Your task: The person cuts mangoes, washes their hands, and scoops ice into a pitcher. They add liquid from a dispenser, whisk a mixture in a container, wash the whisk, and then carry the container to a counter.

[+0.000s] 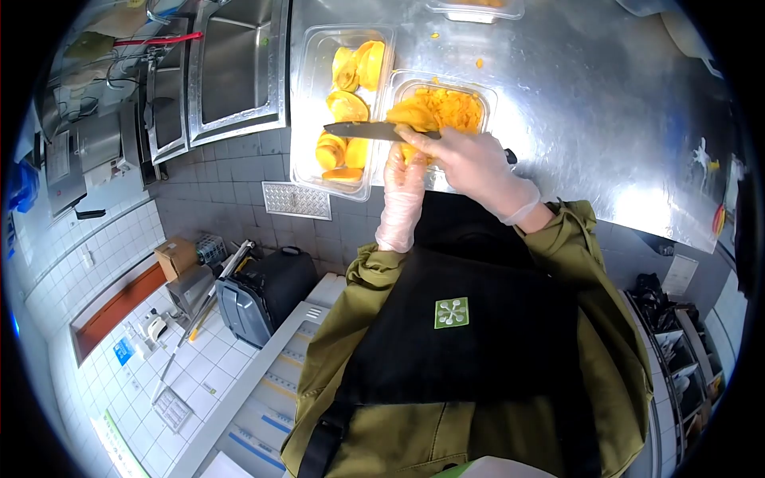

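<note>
In the head view my right hand (482,169), in a clear plastic glove, is closed around a knife (362,131). The blade points left, and the dark handle end shows past the hand. My gloved left hand (405,187) grips a peeled mango piece (410,114) at its near side, with the blade lying across it. Both hands are over the near edge of a clear plastic container (492,99) with diced mango (454,107) in it. To its left, a longer clear container (301,119) holds several peeled mango pieces (348,105).
The containers stand on a shiny steel worktop (574,103) with a few mango scraps on it. Sink basins (231,72) adjoin at the left. Another clear container (478,12) sits at the far edge. A dark wheeled bin (263,295) stands on the floor behind, lower left.
</note>
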A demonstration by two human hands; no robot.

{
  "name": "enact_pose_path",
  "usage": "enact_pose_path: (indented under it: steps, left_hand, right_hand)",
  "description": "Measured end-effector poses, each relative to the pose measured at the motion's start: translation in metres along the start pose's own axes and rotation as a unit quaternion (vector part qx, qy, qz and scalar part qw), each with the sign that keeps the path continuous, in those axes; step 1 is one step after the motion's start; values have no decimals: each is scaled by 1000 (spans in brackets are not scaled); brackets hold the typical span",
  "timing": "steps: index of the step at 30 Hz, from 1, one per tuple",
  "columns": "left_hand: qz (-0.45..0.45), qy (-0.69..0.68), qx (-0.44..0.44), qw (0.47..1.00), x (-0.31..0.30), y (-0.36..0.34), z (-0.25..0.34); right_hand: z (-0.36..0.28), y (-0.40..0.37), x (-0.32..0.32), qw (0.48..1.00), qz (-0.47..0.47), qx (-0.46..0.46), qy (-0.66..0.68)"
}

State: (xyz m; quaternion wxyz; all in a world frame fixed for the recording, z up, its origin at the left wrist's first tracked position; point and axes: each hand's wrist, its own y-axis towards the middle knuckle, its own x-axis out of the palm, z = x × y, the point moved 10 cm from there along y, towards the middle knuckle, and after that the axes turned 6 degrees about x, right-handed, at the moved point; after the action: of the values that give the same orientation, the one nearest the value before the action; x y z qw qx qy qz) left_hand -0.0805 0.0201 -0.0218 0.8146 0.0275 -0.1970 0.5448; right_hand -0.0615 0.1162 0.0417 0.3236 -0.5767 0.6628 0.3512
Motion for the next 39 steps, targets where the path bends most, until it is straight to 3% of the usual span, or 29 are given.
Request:
enact_pose_path:
  steps: [4, 5, 7, 15, 17, 20, 23, 27, 39]
  left_hand:
    - [26, 20, 0, 999, -1, -3, 2]
    - [30, 3, -9, 1000, -9, -2, 1]
    - [51, -38, -8, 998, -4, -2, 11]
    - [12, 1, -13, 1000, -5, -6, 2]
    - [3, 27, -18, 999, -2, -5, 7]
    - [100, -74, -59, 990, -14, -3, 4]
    - [116, -138, 1, 984, -16, 9, 7]
    - [115, -163, 43, 979, -4, 20, 8]
    - [112, -170, 21, 979, 16, 9, -3]
  right_hand:
    - [10, 11, -1, 999, 16, -9, 48]
    - [12, 7, 4, 998, -38, -2, 46]
    - [8, -2, 4, 998, -57, -9, 34]
    - [21, 15, 22, 999, -48, 15, 6]
    - [30, 14, 14, 998, -29, 32, 55]
    - [33, 6, 3, 986, -47, 83, 139]
    - [38, -17, -2, 950, -23, 145, 277]
    - [27, -38, 5, 952, 81, 91, 281]
    - [24, -29, 9, 978, 103, 153, 96]
